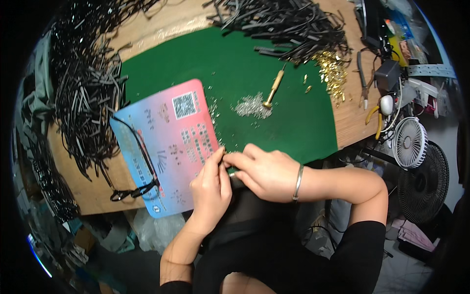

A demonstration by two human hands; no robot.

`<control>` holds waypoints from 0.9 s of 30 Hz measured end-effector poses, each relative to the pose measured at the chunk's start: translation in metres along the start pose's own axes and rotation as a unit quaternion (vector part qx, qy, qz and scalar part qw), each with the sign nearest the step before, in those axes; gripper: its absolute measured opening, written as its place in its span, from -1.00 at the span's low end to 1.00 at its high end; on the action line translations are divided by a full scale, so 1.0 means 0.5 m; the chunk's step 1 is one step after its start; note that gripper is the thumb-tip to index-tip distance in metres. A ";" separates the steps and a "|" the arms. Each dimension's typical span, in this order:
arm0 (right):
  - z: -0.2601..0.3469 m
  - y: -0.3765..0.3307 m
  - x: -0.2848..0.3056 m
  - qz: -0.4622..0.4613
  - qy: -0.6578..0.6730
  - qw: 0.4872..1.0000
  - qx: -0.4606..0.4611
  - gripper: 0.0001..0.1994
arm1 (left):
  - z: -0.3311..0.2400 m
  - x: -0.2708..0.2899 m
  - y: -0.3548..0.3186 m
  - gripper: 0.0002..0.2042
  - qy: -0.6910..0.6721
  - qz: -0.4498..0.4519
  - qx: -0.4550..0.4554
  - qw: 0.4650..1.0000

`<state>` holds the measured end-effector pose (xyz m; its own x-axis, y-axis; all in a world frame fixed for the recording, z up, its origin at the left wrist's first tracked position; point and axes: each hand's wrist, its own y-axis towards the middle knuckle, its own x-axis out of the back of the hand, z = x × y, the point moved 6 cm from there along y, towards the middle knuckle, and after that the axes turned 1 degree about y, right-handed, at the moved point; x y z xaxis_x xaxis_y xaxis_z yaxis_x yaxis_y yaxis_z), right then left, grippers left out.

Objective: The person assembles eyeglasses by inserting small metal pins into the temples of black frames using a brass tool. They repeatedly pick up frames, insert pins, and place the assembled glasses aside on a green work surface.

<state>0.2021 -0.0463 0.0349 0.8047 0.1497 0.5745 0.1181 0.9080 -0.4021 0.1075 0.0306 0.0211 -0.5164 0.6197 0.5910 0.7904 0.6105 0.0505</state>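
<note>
My left hand (211,187) and my right hand (269,174) meet at the near edge of a green mat (293,137). Both are closed in a pinch, fingertips almost touching, around something too small to make out. A silver bangle (298,182) circles my right wrist. Beyond the hands lies a heap of tiny silver pieces (252,107). A slim brass-coloured hand tool (275,88) rests at its right side. Next to my left hand, a pink and blue printed sheet (169,142) lies aslant, with black-framed glasses (147,188) on its left part.
Black strips are piled at the left (93,103) and far side (293,29). Small gold pieces (334,76) lie at the mat's far right corner. Yellow-handled pliers (374,120), a white fan (410,142) and a black fan (423,183) are at the right.
</note>
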 end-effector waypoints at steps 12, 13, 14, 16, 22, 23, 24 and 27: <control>-0.085 -0.043 0.037 -0.116 0.011 0.992 0.044 -0.65 | -0.118 -0.043 0.180 -0.77 -0.014 0.070 -0.143 0.987; -0.083 -0.041 0.035 -0.126 0.000 0.991 0.049 -0.65 | -0.143 -0.070 0.224 -0.78 0.009 0.055 -0.176 0.983; -0.074 -0.034 0.034 -0.133 -0.010 0.989 0.064 -0.65 | -0.166 -0.090 0.273 -0.79 0.040 0.033 -0.205 0.977; -0.078 -0.026 0.027 -0.112 0.021 0.990 0.079 -0.67 | -0.155 -0.164 0.363 -0.86 0.185 0.014 -0.248 0.951; -0.100 -0.042 0.034 -0.122 0.093 0.985 0.075 -0.69 | -0.129 -0.169 0.385 -0.92 0.286 0.013 -0.311 0.906; -0.104 -0.042 0.036 -0.107 0.111 0.985 0.072 -0.69 | -0.135 -0.141 0.377 -0.90 0.279 0.011 -0.303 0.911; -0.107 -0.040 0.037 -0.091 0.128 0.985 0.069 -0.70 | -0.141 -0.105 0.365 -0.88 0.274 0.009 -0.293 0.916; -0.134 -0.055 0.076 -0.105 0.165 0.978 0.069 -0.73 | -0.135 0.021 0.308 -0.87 0.068 0.066 -0.155 0.983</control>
<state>0.2682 -0.0917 0.0202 0.9181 -0.1585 0.3633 0.2383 0.9531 -0.1864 0.2459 0.0979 0.0895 -0.3703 0.5995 0.7096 0.9212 0.3355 0.1972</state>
